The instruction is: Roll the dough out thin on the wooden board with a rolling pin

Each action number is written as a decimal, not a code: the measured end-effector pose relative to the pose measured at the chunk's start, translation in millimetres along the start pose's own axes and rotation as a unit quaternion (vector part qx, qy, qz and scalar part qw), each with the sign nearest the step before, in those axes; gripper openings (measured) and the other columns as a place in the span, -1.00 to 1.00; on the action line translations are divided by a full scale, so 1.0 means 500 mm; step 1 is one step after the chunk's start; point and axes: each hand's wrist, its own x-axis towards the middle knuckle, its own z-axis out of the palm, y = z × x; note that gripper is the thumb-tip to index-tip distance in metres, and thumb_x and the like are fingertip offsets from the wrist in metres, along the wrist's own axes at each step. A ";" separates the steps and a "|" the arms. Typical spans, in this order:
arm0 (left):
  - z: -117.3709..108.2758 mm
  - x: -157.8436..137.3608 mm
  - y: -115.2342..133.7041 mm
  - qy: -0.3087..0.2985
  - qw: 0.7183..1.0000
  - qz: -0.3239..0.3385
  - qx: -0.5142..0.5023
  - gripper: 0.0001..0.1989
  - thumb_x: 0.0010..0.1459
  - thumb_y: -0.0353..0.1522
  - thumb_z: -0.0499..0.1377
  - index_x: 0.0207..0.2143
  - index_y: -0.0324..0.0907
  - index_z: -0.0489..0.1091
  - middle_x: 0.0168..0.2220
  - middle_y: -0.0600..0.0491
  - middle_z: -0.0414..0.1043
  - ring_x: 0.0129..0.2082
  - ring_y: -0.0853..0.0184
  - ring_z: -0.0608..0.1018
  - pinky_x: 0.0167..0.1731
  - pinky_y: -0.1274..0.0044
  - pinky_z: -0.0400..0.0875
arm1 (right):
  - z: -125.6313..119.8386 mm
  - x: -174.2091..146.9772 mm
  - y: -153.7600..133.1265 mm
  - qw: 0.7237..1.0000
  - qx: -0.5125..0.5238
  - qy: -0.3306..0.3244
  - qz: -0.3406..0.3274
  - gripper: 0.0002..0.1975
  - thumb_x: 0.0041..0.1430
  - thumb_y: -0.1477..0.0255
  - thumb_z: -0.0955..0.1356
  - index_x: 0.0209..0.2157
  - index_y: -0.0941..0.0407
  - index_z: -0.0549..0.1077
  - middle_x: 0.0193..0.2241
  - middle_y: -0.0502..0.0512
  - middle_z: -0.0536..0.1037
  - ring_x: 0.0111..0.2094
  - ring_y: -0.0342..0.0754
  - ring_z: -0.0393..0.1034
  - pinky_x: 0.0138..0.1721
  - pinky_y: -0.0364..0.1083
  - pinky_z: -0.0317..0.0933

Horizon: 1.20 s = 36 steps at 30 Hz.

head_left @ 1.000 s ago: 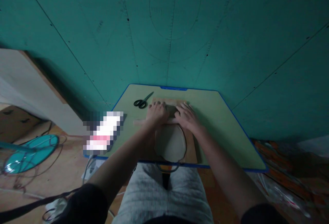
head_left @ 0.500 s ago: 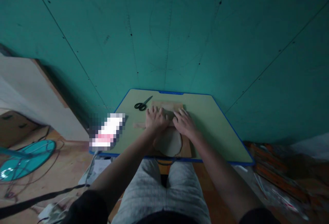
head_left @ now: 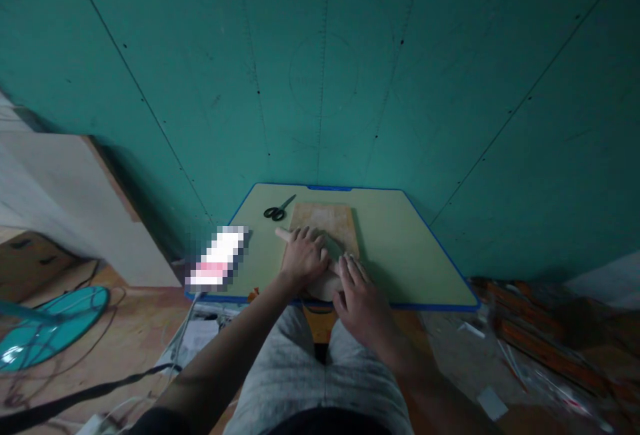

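Note:
A pale wooden rolling pin (head_left: 283,234) lies slanted across flattened dough (head_left: 325,286) on a wooden cutting board (head_left: 327,214). My left hand (head_left: 305,254) is closed over the pin's left part, fingers curled over its far side. My right hand (head_left: 359,292) is closed over the right end, nearer my body, with fingers fairly straight and hiding that end. The dough shows between the hands and below the pin; the hands and pin cover the rest of it.
Black-handled scissors (head_left: 278,210) lie left of the board on the blue-edged table (head_left: 405,248). A phone with a blurred screen (head_left: 220,255) is at the table's left side, a cable running down from it. A green wall (head_left: 320,88) rises behind.
Both hands have come nearer my body with the rolling pin, the right one further. The pin has turned from nearly level to slanted, baring more of the board's far part. The view has shifted slightly.

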 end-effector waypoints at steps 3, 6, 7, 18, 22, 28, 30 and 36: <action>0.001 0.028 0.002 -0.020 0.999 0.030 -0.006 -0.68 0.25 -0.32 -0.02 -0.07 -0.18 0.45 0.01 -0.09 0.45 0.01 0.14 0.41 0.07 0.29 0.22 | 0.001 -0.003 -0.005 1.000 0.009 0.009 0.013 -0.37 0.20 0.44 0.23 0.28 0.33 0.15 0.23 0.43 0.26 0.26 0.24 0.13 0.20 0.20 0.16; 0.010 0.058 0.011 -0.027 0.999 0.034 0.000 -0.68 0.27 -0.32 -0.04 -0.08 -0.15 0.45 0.02 -0.06 0.46 0.04 0.12 0.40 0.06 0.27 0.21 | 0.003 0.010 0.013 0.999 0.006 0.004 0.033 -0.41 0.28 0.41 0.18 0.29 0.35 0.13 0.22 0.45 0.28 0.25 0.23 0.15 0.21 0.23 0.12; 0.015 0.068 0.014 -0.026 0.999 0.036 0.002 -0.67 0.29 -0.31 -0.05 -0.07 -0.15 0.45 0.02 -0.06 0.46 0.06 0.11 0.39 0.08 0.25 0.19 | 0.003 0.015 0.022 0.999 0.002 -0.001 0.037 -0.43 0.30 0.39 0.17 0.28 0.36 0.14 0.22 0.46 0.28 0.26 0.24 0.14 0.23 0.24 0.08; 0.044 0.159 0.052 -0.016 0.999 0.015 -0.027 -0.62 0.34 -0.23 -0.10 -0.09 -0.16 0.45 -0.03 -0.06 0.49 0.04 0.12 0.40 0.07 0.27 0.24 | 0.006 0.062 0.128 0.999 -0.017 -0.032 0.032 -0.53 0.42 0.33 0.04 0.12 0.18 0.39 0.17 0.30 0.38 0.29 0.11 0.10 0.26 0.21 -0.01; 0.048 0.190 0.068 -0.039 0.998 -0.018 -0.036 -0.61 0.33 -0.22 -0.10 -0.11 -0.20 0.45 -0.06 -0.10 0.50 0.03 0.10 0.40 0.00 0.27 0.29 | 0.023 0.073 0.168 0.997 -0.054 -0.036 0.033 -0.52 0.42 0.39 0.03 -0.01 0.21 0.48 0.10 0.36 0.45 0.25 0.12 0.18 0.23 0.22 0.04; 0.044 0.167 0.059 -0.004 1.000 -0.001 -0.026 -0.66 0.30 -0.26 -0.04 -0.10 -0.21 0.46 -0.02 -0.16 0.48 0.04 0.06 0.40 0.02 0.20 0.27 | 0.026 0.068 0.139 0.998 -0.040 0.004 0.041 -0.58 0.41 0.39 0.09 0.04 0.16 0.47 0.12 0.29 0.44 0.25 0.14 0.18 0.22 0.22 0.10; 0.043 0.139 0.041 0.005 0.999 0.027 -0.020 -0.67 0.29 -0.28 -0.03 -0.11 -0.18 0.48 -0.01 -0.15 0.47 0.03 0.05 0.41 0.04 0.16 0.24 | 0.023 0.057 0.103 1.000 -0.002 0.017 0.024 -0.58 0.40 0.40 0.10 0.14 0.11 0.39 0.16 0.23 0.41 0.26 0.13 0.16 0.21 0.21 0.12; 0.037 0.044 -0.036 -0.008 0.998 0.055 -0.039 -0.61 0.32 -0.35 -0.09 0.03 -0.14 0.45 0.14 -0.04 0.41 0.23 0.00 0.27 0.21 0.05 0.04 | 0.010 0.002 -0.014 0.997 0.068 0.016 -0.040 -0.48 0.25 0.54 0.22 0.25 0.19 0.27 0.27 0.25 0.26 0.31 0.16 0.04 0.20 0.18 0.20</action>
